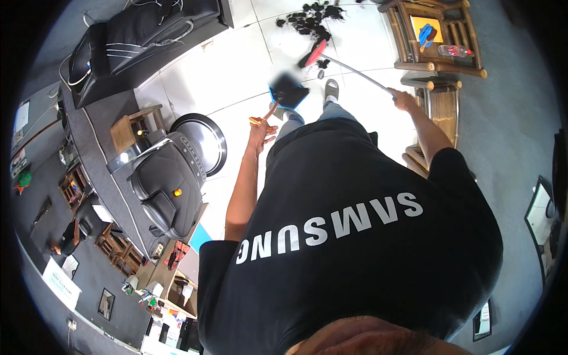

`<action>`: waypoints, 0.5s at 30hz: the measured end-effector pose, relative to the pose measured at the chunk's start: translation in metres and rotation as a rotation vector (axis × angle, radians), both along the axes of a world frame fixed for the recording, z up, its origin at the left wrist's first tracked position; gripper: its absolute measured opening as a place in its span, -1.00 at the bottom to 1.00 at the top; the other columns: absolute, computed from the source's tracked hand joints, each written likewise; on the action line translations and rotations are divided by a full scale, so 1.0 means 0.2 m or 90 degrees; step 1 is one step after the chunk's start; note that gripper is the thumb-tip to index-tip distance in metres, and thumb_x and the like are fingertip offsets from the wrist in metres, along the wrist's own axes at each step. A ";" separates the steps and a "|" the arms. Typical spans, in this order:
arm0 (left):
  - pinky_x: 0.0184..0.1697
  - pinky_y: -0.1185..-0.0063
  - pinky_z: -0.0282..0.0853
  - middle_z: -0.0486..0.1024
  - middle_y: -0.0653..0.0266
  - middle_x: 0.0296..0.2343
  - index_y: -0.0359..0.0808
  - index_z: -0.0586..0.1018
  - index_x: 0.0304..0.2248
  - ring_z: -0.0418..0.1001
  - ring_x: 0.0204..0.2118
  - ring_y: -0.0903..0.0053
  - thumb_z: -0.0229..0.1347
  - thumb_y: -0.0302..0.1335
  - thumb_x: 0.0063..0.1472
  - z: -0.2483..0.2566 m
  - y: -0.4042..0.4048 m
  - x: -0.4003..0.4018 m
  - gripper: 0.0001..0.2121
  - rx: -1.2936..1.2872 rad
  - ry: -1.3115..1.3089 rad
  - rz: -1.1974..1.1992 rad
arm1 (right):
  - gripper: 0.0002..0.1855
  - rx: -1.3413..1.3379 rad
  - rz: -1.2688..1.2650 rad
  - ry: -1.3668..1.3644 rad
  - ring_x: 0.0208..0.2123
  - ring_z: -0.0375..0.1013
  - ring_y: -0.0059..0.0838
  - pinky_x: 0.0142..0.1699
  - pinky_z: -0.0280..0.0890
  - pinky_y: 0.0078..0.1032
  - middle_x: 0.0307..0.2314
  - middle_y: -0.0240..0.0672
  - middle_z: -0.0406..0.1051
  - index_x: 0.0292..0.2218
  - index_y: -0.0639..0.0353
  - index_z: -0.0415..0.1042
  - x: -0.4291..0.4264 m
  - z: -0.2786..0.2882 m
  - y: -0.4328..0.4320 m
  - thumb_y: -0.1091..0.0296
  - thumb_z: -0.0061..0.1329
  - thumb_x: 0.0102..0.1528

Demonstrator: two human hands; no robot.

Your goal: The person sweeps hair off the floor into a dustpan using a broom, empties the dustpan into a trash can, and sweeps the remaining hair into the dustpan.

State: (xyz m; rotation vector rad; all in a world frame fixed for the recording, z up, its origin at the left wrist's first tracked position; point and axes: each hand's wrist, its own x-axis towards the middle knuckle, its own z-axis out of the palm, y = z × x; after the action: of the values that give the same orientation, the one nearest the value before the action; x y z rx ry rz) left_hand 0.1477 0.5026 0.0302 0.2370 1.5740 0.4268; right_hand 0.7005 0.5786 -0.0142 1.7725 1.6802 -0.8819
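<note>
My left hand [261, 133] grips the orange-brown handle [270, 111] of a blue dustpan [293, 105]. The pan rests on the tiles by my left foot and holds a dark heap of cut hair [290, 94]; a blurred patch covers its far edge. In my right hand [403, 99] is the grey pole [359, 75] of a broom. Its red head [316, 53] touches the floor among dark hair, ahead of the dustpan and slightly right. More clumps of loose hair [310, 20] lie scattered on the white floor beyond the broom.
A black salon chair [168, 186] with a round base [215, 146] stands at left, beside a small wooden stool [128, 131]. A black padded couch [133, 40] is at upper left. Bamboo chairs [437, 69] line the right wall, one bearing a plastic bottle [453, 50].
</note>
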 end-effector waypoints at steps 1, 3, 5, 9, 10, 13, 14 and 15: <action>-0.26 0.46 0.41 0.50 0.17 -0.36 -0.23 0.32 -0.34 0.44 -0.33 0.56 -0.18 -0.25 0.27 -0.07 0.04 0.02 -0.78 -0.005 -0.021 -0.022 | -0.44 0.041 -0.043 0.045 -0.19 0.44 -0.14 -0.05 0.32 -0.27 -0.21 -0.06 0.42 0.12 -0.38 0.12 0.09 -0.04 -0.13 0.31 -0.23 0.08; -0.25 0.47 0.40 0.47 0.18 -0.34 -0.21 0.36 -0.12 0.41 -0.28 0.54 -0.19 -0.26 0.25 -0.15 0.13 0.07 -0.71 -0.004 -0.053 -0.084 | -0.48 0.082 -0.140 0.121 -0.18 0.44 -0.20 -0.05 0.32 -0.36 -0.19 -0.04 0.41 0.12 -0.20 0.15 0.18 -0.11 -0.35 0.31 -0.19 0.11; -0.27 0.52 0.37 0.41 0.27 -0.36 -0.10 0.40 -0.03 0.35 -0.32 0.59 -0.18 -0.24 0.22 -0.13 0.18 0.09 -0.64 -0.010 -0.058 -0.113 | -0.50 0.066 -0.244 0.186 -0.17 0.42 -0.31 -0.04 0.29 -0.48 -0.18 -0.06 0.42 0.12 -0.01 0.17 0.01 -0.07 -0.41 0.34 -0.16 0.14; -0.31 0.54 0.36 0.41 0.37 -0.45 0.05 0.42 -0.02 0.34 -0.43 0.64 -0.20 -0.22 0.23 -0.28 0.23 0.14 -0.65 -0.002 -0.062 -0.130 | -0.54 0.157 -0.269 0.199 -0.71 0.35 -0.41 -0.56 0.33 -0.39 -0.57 -0.15 0.43 0.08 -0.02 0.22 -0.23 0.01 -0.41 0.28 -0.23 0.13; -0.33 0.51 0.38 0.46 0.38 -0.49 0.05 0.33 0.04 0.38 -0.50 0.66 -0.26 -0.21 0.29 -0.30 0.27 0.16 -0.65 0.001 -0.053 -0.156 | -0.54 0.159 -0.271 0.196 -0.71 0.35 -0.41 -0.56 0.33 -0.39 -0.57 -0.15 0.43 0.08 -0.02 0.22 -0.27 0.02 -0.37 0.28 -0.23 0.13; -0.45 0.53 0.41 0.51 0.29 -0.44 -0.24 0.36 -0.23 0.39 -0.56 0.65 -0.13 -0.18 0.26 -0.32 0.34 0.21 -0.71 0.016 -0.065 -0.143 | -0.63 0.089 -0.243 0.176 -0.71 0.33 -0.42 -0.58 0.29 -0.38 -0.67 -0.22 0.35 -0.06 0.14 0.31 -0.40 0.03 -0.23 0.33 -0.22 0.08; -0.49 0.54 0.42 0.52 0.25 -0.43 -0.28 0.32 -0.29 0.40 -0.56 0.64 -0.09 -0.16 0.24 -0.32 0.36 0.23 -0.69 0.046 -0.077 -0.148 | -0.68 0.057 -0.267 0.195 -0.72 0.30 -0.44 -0.60 0.26 -0.39 -0.68 -0.25 0.33 -0.14 0.19 0.32 -0.44 0.01 -0.18 0.33 -0.22 0.06; -0.55 0.58 0.41 0.52 0.21 -0.40 -0.26 0.27 -0.17 0.41 -0.53 0.63 -0.06 -0.11 0.23 -0.35 0.36 0.23 -0.62 0.062 -0.088 -0.114 | -0.72 0.025 -0.288 0.216 -0.74 0.27 -0.47 -0.62 0.23 -0.40 -0.69 -0.28 0.31 -0.22 0.24 0.33 -0.48 0.01 -0.14 0.34 -0.22 0.04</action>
State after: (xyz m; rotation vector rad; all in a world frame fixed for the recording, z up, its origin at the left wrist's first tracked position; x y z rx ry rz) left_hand 0.1934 0.5755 -0.0398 0.4113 1.3855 0.3726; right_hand 0.6047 0.5514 -0.0129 2.1702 1.5157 -1.4222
